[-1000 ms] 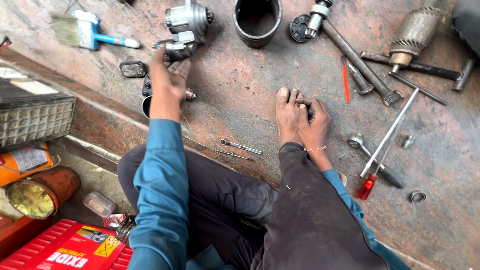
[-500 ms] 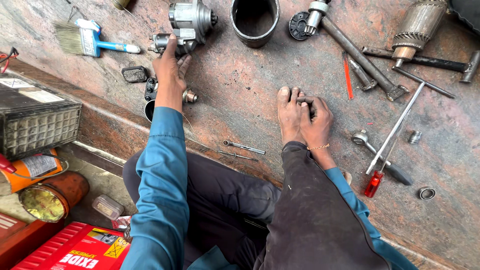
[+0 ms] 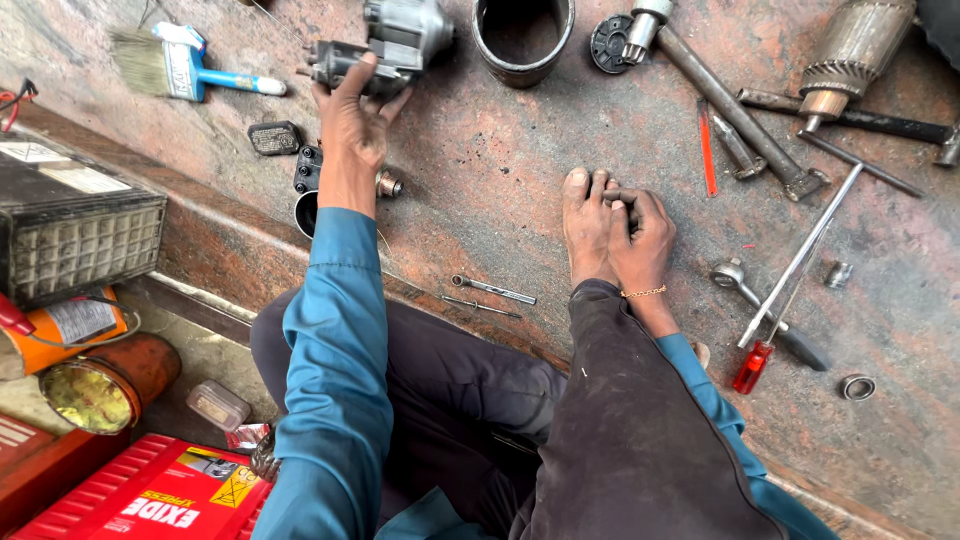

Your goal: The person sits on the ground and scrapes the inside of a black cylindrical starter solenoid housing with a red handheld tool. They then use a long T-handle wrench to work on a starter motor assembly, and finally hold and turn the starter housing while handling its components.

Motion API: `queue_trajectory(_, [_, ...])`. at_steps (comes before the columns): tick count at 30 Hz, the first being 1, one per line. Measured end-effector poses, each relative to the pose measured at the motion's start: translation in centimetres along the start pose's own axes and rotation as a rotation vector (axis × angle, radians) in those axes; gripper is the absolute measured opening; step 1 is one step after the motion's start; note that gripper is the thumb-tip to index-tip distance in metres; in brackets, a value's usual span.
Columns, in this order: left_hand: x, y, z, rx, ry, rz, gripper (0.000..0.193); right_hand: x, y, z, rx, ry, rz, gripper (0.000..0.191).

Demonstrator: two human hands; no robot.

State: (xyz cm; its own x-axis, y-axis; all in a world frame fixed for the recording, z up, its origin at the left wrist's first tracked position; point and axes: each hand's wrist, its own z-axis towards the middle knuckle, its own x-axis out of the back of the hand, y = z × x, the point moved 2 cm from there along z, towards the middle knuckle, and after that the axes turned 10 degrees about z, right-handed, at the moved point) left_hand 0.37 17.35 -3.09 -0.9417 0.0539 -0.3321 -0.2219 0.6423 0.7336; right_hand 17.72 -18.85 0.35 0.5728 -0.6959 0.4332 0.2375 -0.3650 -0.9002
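Two bare hands work over a stained reddish counter (image 3: 480, 190) strewn with tools. The left hand (image 3: 352, 115) reaches far forward, its fingers and thumb wrapped around a grey metal starter motor housing (image 3: 385, 45) that lies near the top edge of the view, beside a dark open metal cylinder (image 3: 522, 38). The right hand (image 3: 640, 240) rests on the person's bare foot (image 3: 588, 225) in the middle of the counter, fingers curled and pinching a small dark part (image 3: 618, 196) just above the toes; what that part is cannot be told. Left of the motor housing lies a paintbrush with a blue handle (image 3: 185, 68). Right of the foot lie a red-handled screwdriver (image 3: 790, 290), a ratchet wrench (image 3: 765, 310) and a long steel shaft (image 3: 730, 105), with a copper-wound armature (image 3: 850, 55) at the top right. Two small wrenches (image 3: 490, 295) lie near the counter's front edge. Below the counter, at left, sit a black battery (image 3: 75, 225) and a red battery (image 3: 150, 495).
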Motion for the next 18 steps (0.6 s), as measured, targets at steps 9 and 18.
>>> queue_trajectory(9, [-3.0, 3.1, -7.4, -0.353, -0.151, 0.626, 0.072, -0.1, 0.3, 0.0, 0.091, 0.006, -0.026, 0.012])
queue_trajectory(18, [-2.0, 3.4, -19.4, -0.421, -0.179, 1.34, 0.068, -0.3, 0.0, 0.1, 0.073, 0.004, -0.019, 0.014])
